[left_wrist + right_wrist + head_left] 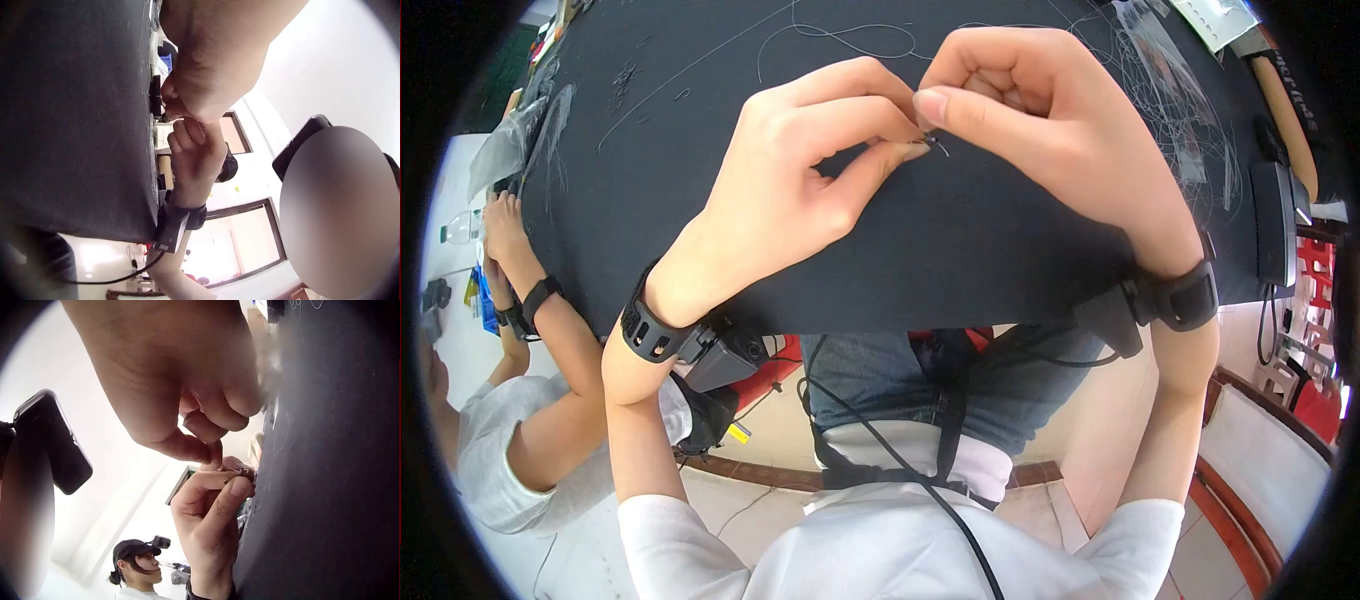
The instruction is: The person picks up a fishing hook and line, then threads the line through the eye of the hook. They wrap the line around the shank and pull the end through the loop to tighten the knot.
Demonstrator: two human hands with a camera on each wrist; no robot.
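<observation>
My left hand (pixel 800 150) comes in from the left and pinches a small dark piece (pixel 933 141) between thumb and fingertips. A thin curved end sticks out of it past the thumb. The same piece (pixel 245 472) shows between the left fingertips in the right wrist view. My right hand (pixel 1050 120) meets it from the right, thumb and forefinger pinched together at the piece, other fingers curled in. Thin clear line (pixel 840 35) loops over the black tabletop behind and runs up to the right fingers. What those fingertips pinch is mostly hidden.
Tangled clear line (pixel 1165 100) and plastic bags lie at the right of the black table (pixel 850 270). Small dark bits (pixel 625 85) are scattered at the back left. Another person's hands (pixel 505 230) work at the left edge, near a plastic bottle (pixel 462 228).
</observation>
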